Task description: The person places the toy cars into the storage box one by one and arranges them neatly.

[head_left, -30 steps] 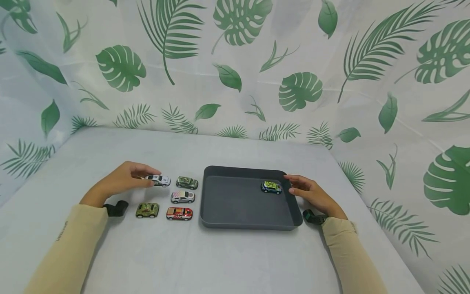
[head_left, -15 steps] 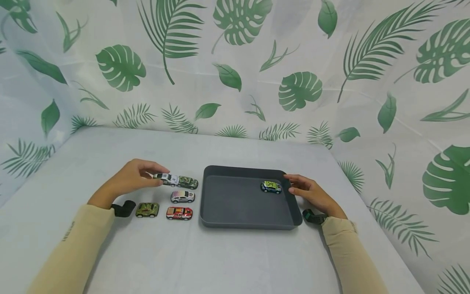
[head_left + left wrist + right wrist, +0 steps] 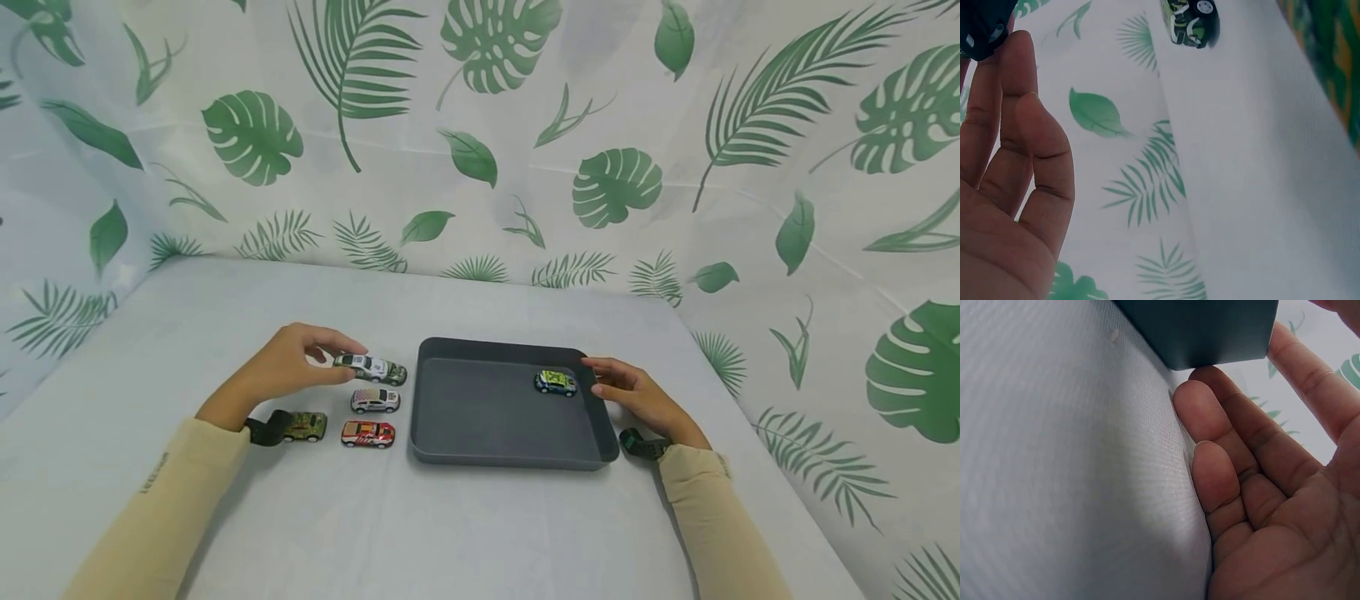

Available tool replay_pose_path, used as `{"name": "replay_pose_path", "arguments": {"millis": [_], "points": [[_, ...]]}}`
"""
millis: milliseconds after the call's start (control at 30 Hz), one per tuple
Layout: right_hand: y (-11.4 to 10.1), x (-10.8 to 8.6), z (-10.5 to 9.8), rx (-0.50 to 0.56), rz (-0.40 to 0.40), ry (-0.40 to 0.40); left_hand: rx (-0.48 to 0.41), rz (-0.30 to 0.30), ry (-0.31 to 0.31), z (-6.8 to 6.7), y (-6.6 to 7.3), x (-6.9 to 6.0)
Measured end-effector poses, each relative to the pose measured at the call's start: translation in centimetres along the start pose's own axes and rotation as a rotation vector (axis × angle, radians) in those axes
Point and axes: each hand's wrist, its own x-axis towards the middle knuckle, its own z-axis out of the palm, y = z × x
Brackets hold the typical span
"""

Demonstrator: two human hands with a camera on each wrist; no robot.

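Observation:
My left hand [image 3: 296,367] pinches a white toy car [image 3: 365,364] between thumb and fingers. That car overlaps a dark-green camouflage toy car [image 3: 397,373] behind it; whether they touch I cannot tell. In the left wrist view only the dark underside of the held car [image 3: 982,28] shows, at the top left. On the right, my right hand [image 3: 637,392] rests with index finger and thumb at the right rim of a dark grey tray [image 3: 510,464]. The right wrist view has the other fingers bent beside the tray's outer wall [image 3: 1210,331]. A yellow-green and blue toy car [image 3: 555,382] stands inside the tray.
Left of the tray stand a white-and-pink toy car [image 3: 375,401] and a red toy car [image 3: 367,433]. An olive camouflage toy car [image 3: 307,427] is partly hidden by the black left wrist camera [image 3: 268,427]. A leaf-printed cloth [image 3: 480,167] hangs behind the white table [image 3: 480,533].
My left hand has carried the white car to the right, from apart to overlapping the camouflage car. The left wrist now covers part of the olive car. My right hand stays at the tray.

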Motion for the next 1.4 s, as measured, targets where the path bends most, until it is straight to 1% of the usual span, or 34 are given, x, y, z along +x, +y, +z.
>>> {"name": "replay_pose_path", "arguments": {"millis": [300, 500, 667, 833, 1033, 1233, 1400], "points": [[-0.2, -0.1, 0.0, -0.025, 0.009, 0.004, -0.016, 0.015, 0.002, 1.1, 0.6, 0.4], [-0.1, 0.0, 0.0, -0.008, -0.001, -0.002, -0.013, 0.003, 0.004, 1.7, 1.2, 0.7], [0.1, 0.0, -0.1, 0.008, -0.007, -0.008, -0.019, 0.007, 0.006, 2.0, 1.5, 0.9], [0.2, 0.0, -0.1, 0.008, -0.008, -0.011, -0.045, 0.020, -0.005, 2.4, 1.8, 1.2], [0.1, -0.1, 0.0, -0.011, 0.003, -0.002, -0.052, 0.055, -0.013, 3.1, 2.4, 1.8], [-0.2, -0.1, 0.1, -0.019, 0.011, 0.001, -0.095, 0.025, -0.041, 3.7, 3.2, 2.2], [-0.3, -0.2, 0.1, -0.025, 0.016, 0.002, -0.099, 0.037, -0.044, 4.4, 3.5, 2.8]]}}
